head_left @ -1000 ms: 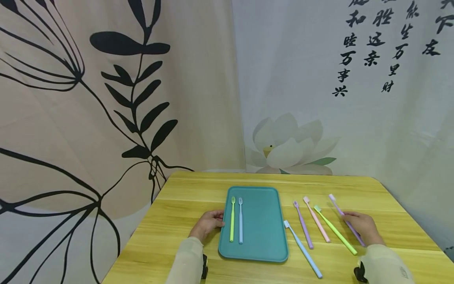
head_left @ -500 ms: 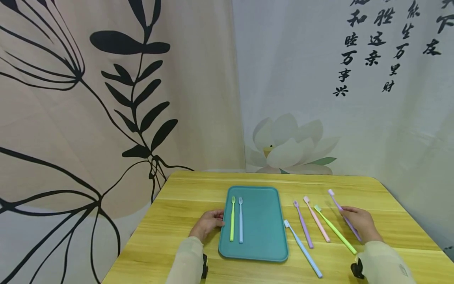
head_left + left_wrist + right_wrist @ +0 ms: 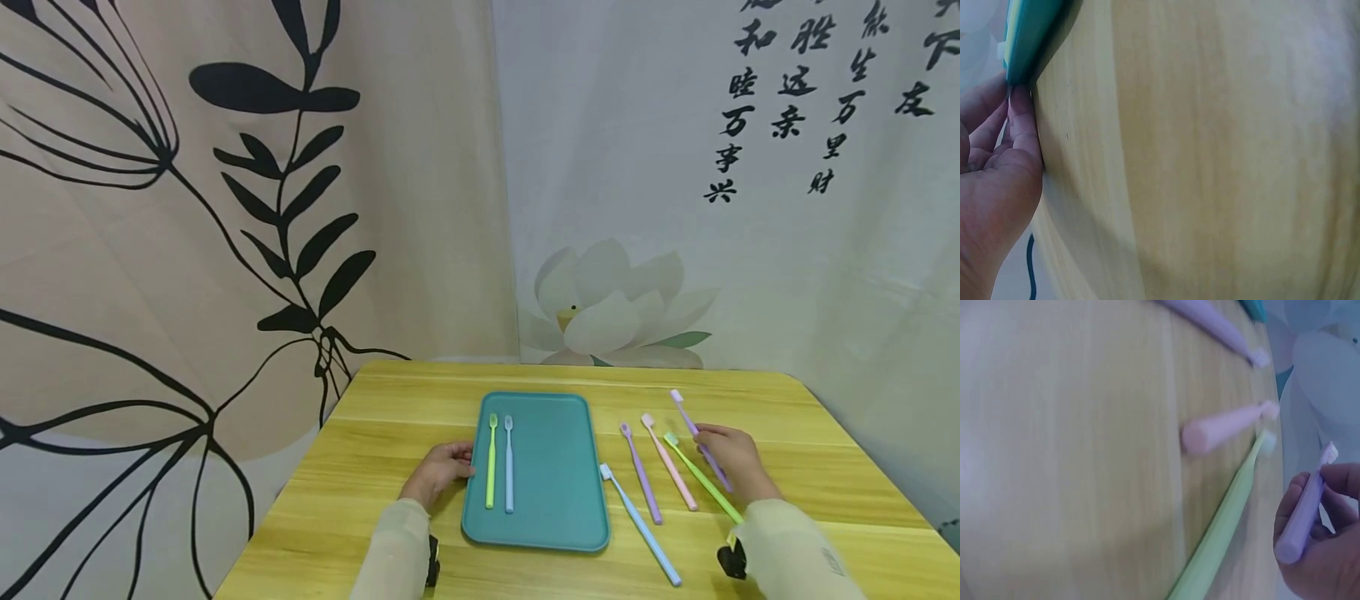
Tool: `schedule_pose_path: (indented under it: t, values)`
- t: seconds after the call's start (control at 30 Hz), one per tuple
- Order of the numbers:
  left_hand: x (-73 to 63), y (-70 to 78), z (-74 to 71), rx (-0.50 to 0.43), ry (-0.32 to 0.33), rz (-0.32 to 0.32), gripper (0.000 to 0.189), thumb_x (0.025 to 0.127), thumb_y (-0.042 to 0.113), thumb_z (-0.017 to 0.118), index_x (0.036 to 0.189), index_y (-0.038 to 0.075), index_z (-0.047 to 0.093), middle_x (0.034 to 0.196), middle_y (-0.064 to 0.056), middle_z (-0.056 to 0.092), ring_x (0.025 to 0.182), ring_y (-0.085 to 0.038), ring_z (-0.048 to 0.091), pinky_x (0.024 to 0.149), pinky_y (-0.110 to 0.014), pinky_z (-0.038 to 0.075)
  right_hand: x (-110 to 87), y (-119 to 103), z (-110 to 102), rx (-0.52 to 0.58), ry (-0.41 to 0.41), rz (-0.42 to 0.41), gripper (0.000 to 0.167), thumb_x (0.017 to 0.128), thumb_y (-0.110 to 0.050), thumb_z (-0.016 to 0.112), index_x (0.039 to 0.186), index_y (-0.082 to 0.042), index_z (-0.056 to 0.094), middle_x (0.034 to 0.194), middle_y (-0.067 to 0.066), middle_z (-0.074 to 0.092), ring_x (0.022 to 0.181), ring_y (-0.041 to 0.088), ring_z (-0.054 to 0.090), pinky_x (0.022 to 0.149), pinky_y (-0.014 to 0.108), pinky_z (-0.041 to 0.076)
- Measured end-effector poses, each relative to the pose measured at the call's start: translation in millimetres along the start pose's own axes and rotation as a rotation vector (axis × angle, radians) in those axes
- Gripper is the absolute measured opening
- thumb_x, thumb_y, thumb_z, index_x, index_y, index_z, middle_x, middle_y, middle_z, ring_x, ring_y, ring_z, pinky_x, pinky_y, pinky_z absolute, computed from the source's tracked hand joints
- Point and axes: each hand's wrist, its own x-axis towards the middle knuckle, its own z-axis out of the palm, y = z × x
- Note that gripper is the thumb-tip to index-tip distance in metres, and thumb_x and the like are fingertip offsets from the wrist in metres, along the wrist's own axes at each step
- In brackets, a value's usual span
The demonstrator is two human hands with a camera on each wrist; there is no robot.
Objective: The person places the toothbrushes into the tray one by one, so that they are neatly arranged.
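Note:
My right hand (image 3: 731,457) grips a purple toothbrush (image 3: 1302,519) by its handle, bristle end pointing away; in the head view it passes over the table beside a green toothbrush (image 3: 703,477). At the left edge of a teal tray (image 3: 558,467), my left hand (image 3: 441,473) pinches the rim between thumb and fingers, as the left wrist view also shows. On the tray's left part lie a green toothbrush (image 3: 491,467) and a blue toothbrush (image 3: 509,471), side by side with heads at the far end.
Right of the tray lie a second purple toothbrush (image 3: 642,477), a pink toothbrush (image 3: 670,465) and another blue toothbrush (image 3: 642,529), whose head is right by the tray's edge. The wooden table (image 3: 337,492) ends at a printed curtain (image 3: 420,250) behind it.
My right hand has moved left with the purple toothbrush, from the far right to close by the loose green one. The left hand stays at the tray rim.

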Motion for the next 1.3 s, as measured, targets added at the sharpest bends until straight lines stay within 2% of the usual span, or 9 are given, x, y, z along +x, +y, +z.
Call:
schedule_pose_path:
  t: [0.1, 0.33, 0.53, 0.73, 0.97, 1.03, 1.17, 1.23, 1.3]
  values:
    - [0.0, -0.9, -0.2, 0.000, -0.003, -0.002, 0.049, 0.083, -0.012, 0.067, 0.131, -0.013, 0.055, 0.111, -0.017, 0.063, 0.102, -0.025, 0.058, 0.091, -0.037, 0.052, -1.0, -5, 9, 0.032, -0.010, 0.021, 0.051, 0.098, -0.014, 0.050, 0.142, 0.010, 0.044, 0.125, 0.030, 0.054, 0.095, 0.024, 0.058, 0.071, 0.031, 0.054]
    - [-0.5, -0.7, -0.5, 0.003, -0.005, -0.003, 0.049, 0.084, -0.012, 0.066, 0.131, -0.013, 0.055, 0.112, -0.017, 0.063, 0.103, -0.026, 0.058, 0.091, -0.038, 0.051, -2.3, -17, 28, 0.046, 0.023, 0.024, 0.047, 0.094, -0.010, 0.054, 0.137, 0.010, 0.051, 0.115, 0.023, 0.061, 0.083, 0.020, 0.059, 0.066, 0.031, 0.054]
    - [0.0, 0.1, -1.0, 0.011, -0.007, -0.007, 0.048, 0.084, -0.011, 0.066, 0.132, -0.012, 0.055, 0.113, -0.017, 0.063, 0.103, -0.025, 0.057, 0.091, -0.038, 0.051, -8.7, -26, 45, 0.084, 0.029, 0.051, 0.046, 0.094, -0.011, 0.056, 0.136, 0.006, 0.055, 0.119, 0.021, 0.060, 0.090, 0.023, 0.057, 0.068, 0.031, 0.053]
    - [-1.1, -0.2, -1.4, 0.009, -0.015, -0.013, 0.048, 0.085, -0.011, 0.066, 0.132, -0.010, 0.056, 0.113, -0.016, 0.063, 0.102, -0.024, 0.057, 0.090, -0.037, 0.051, -12.7, -31, 61, 0.157, 0.015, 0.046, 0.045, 0.093, -0.006, 0.058, 0.135, 0.009, 0.053, 0.110, 0.021, 0.063, 0.079, 0.019, 0.059, 0.063, 0.031, 0.053]
    - [-0.5, -0.8, -0.9, 0.009, -0.013, -0.013, 0.049, 0.085, -0.011, 0.066, 0.132, -0.010, 0.056, 0.113, -0.016, 0.063, 0.102, -0.024, 0.058, 0.090, -0.037, 0.052, -18.9, -38, 79, 0.152, 0.029, 0.045, 0.044, 0.092, -0.005, 0.062, 0.134, 0.009, 0.055, 0.135, 0.031, 0.051, 0.102, 0.027, 0.057, 0.076, 0.030, 0.053]
    - [-0.4, -0.8, -1.1, 0.007, -0.014, -0.016, 0.049, 0.085, -0.011, 0.066, 0.132, -0.010, 0.056, 0.114, -0.016, 0.063, 0.102, -0.024, 0.058, 0.090, -0.037, 0.052, -20.5, -40, 85, 0.180, 0.037, 0.049, 0.044, 0.092, -0.003, 0.063, 0.133, 0.010, 0.056, 0.135, 0.032, 0.050, 0.100, 0.026, 0.059, 0.075, 0.029, 0.053]
    - [0.0, -0.9, -1.8, 0.003, -0.018, -0.022, 0.049, 0.085, -0.010, 0.066, 0.133, -0.009, 0.055, 0.114, -0.015, 0.063, 0.102, -0.024, 0.057, 0.090, -0.036, 0.051, -21.8, -42, 95, 0.239, 0.047, 0.059, 0.041, 0.091, -0.003, 0.065, 0.129, 0.011, 0.058, 0.120, 0.029, 0.059, 0.076, 0.018, 0.060, 0.062, 0.029, 0.054]
    - [-0.1, -1.3, -1.9, 0.002, -0.017, -0.024, 0.049, 0.085, -0.010, 0.066, 0.133, -0.009, 0.056, 0.114, -0.015, 0.063, 0.102, -0.024, 0.057, 0.089, -0.036, 0.052, -22.2, -42, 100, 0.231, 0.051, 0.055, 0.040, 0.091, -0.004, 0.066, 0.127, 0.010, 0.059, 0.115, 0.026, 0.061, 0.071, 0.016, 0.057, 0.059, 0.028, 0.052]
    - [-0.4, -1.7, -1.9, -0.001, -0.017, -0.026, 0.049, 0.085, -0.010, 0.066, 0.133, -0.009, 0.056, 0.114, -0.014, 0.063, 0.102, -0.024, 0.057, 0.089, -0.036, 0.052, -23.1, -42, 105, 0.199, 0.059, 0.040, 0.039, 0.090, -0.006, 0.066, 0.126, 0.010, 0.060, 0.116, 0.026, 0.062, 0.074, 0.016, 0.057, 0.060, 0.026, 0.050]
